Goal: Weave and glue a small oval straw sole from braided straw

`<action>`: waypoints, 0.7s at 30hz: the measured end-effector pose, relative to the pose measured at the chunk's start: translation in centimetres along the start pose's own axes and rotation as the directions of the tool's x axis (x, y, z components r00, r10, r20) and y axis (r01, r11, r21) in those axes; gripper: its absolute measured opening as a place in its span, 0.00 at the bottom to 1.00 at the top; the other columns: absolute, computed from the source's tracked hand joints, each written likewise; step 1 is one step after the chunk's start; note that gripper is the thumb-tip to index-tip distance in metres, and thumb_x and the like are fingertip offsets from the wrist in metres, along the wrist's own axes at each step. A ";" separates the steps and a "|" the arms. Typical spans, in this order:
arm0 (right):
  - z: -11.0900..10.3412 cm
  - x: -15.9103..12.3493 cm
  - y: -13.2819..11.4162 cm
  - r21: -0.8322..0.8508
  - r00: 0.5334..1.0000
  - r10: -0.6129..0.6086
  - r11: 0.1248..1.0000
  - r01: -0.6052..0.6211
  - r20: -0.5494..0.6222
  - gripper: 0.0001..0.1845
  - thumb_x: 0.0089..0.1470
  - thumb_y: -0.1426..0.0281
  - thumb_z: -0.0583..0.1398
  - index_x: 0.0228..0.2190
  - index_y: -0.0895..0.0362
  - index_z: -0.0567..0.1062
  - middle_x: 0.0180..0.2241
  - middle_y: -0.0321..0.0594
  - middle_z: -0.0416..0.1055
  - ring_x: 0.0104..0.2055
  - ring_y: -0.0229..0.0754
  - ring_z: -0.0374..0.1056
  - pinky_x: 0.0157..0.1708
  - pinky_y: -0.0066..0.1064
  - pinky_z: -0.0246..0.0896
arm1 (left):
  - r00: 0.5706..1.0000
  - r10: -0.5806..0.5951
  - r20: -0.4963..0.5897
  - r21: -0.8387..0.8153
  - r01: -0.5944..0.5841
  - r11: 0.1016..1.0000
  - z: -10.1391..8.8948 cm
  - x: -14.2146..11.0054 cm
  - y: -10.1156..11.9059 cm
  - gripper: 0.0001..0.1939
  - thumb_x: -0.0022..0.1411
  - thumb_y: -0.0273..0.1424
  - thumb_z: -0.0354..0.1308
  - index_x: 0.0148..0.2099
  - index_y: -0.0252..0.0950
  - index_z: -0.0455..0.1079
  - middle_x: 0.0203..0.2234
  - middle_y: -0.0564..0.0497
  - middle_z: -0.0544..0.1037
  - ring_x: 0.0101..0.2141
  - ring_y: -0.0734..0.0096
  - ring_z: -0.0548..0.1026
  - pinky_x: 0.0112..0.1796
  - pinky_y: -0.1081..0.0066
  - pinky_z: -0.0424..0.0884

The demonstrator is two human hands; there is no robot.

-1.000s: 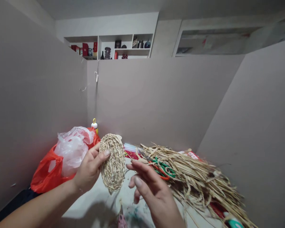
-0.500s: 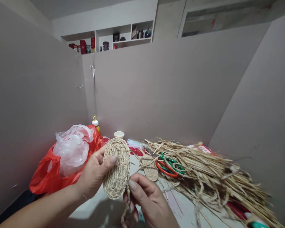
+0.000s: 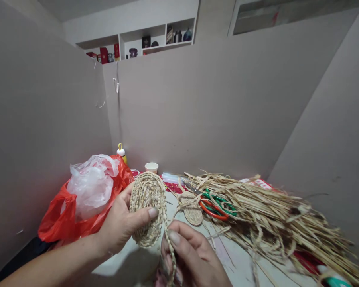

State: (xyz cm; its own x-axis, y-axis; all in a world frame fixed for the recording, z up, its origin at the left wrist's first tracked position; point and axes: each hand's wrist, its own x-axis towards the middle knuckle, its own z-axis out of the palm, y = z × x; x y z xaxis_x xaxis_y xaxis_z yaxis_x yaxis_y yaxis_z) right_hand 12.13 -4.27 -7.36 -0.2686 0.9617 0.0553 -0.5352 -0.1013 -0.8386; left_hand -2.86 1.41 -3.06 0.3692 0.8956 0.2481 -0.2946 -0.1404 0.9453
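far l, a crumpled red plastic bag w/ a translucent white plastic bag bunched in its top; a white-capped yellow bottle stands just behind. next, l hand, thumb across the front & fingers behind, gripping a flat oval coil of tan braided straw, held up over the pale bench nr the middle. a small white round cup is behind the coil's top edge. r hand pinches a thin tan braided cord btwn thumb & fingers; cord runs along the coil's r edge & down past the fingertips. beyond that hand, a smaller oval straw piece lies on the bench, then green & orange scissor handles against a big loose bundle of dry tan straw. far r corner, a green-&-white item, partly cut off.
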 end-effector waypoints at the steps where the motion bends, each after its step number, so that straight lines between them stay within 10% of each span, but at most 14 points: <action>1: 0.0 0.0 0.0 -0.004 1.000 -0.005 1.000 0.005 0.000 0.22 0.50 0.52 0.64 0.23 0.56 0.67 0.15 0.29 0.66 0.13 0.28 0.53 0.15 0.22 0.47 | 1.000 0.001 -0.008 -0.002 -0.001 1.000 0.0 0.0 -0.1 0.27 0.50 0.31 0.69 0.53 0.37 0.67 0.36 0.47 0.79 0.34 0.68 0.75 0.33 0.74 0.70; 21: -0.4 0.4 1.3 -0.217 0.999 -0.003 0.976 0.012 0.044 0.26 0.53 0.47 0.59 0.22 0.58 0.67 0.15 0.30 0.64 0.13 0.27 0.51 0.16 0.21 0.45 | 0.994 -0.103 -0.042 -0.191 0.093 0.977 1.3 -1.0 -0.7 0.23 0.49 0.32 0.68 0.48 0.35 0.70 0.36 0.46 0.77 0.34 0.65 0.74 0.34 0.70 0.71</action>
State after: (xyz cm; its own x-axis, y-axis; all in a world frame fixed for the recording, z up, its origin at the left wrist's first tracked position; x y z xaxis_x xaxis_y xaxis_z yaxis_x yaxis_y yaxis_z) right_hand 11.64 -3.95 -8.70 -0.3018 0.9499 0.0811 -0.3520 -0.0320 -0.9355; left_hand -1.89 0.03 -3.65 0.3598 0.9224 0.1402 -0.4221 0.0269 0.9062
